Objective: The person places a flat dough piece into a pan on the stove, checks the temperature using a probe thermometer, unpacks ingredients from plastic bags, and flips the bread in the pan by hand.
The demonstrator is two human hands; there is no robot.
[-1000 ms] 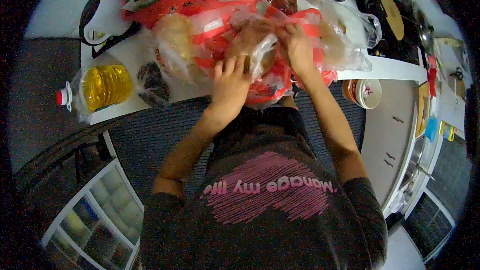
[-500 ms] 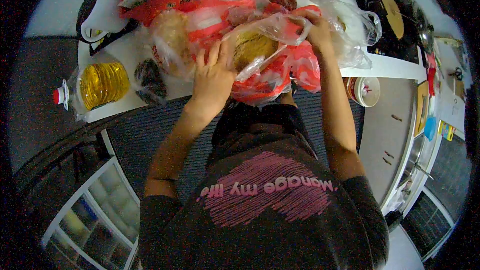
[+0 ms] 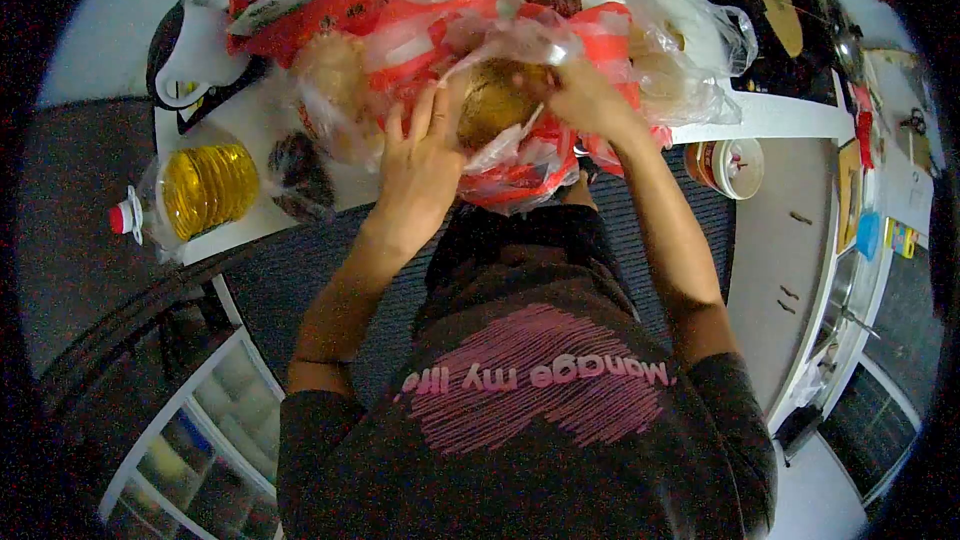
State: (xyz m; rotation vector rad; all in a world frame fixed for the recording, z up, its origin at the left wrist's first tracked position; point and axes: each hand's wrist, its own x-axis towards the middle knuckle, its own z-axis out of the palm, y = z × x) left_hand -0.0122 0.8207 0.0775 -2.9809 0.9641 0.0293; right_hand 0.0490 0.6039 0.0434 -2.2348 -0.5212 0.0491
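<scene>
A clear plastic bag (image 3: 555, 43) lies open on a red-and-white striped bag (image 3: 515, 183), showing a yellow-brown, powdery-looking mass (image 3: 490, 105) inside. My left hand (image 3: 422, 160) grips the left side of the clear bag, its fingers along the plastic and its thumb side at the bag's edge. Over the right part of the bag mouth is my right hand (image 3: 592, 105), with fingers bent toward the contents. Motion smears those fingers, so whether they hold anything is unclear. Left of my left hand sits another clear bag with pale brown contents (image 3: 330, 75).
An oil jug (image 3: 210, 185) and a bag of dark stuff (image 3: 300, 175) are at the counter's left front. A white pitcher (image 3: 205, 55) and red basket (image 3: 335, 15) stand behind. To the right are a clear bag (image 3: 680, 80), a stove (image 3: 775, 30) and a tub (image 3: 740, 168).
My right hand has left the bag's upper right rim and moved left and down to over its mouth. The left hand stays at the bag's left side.
</scene>
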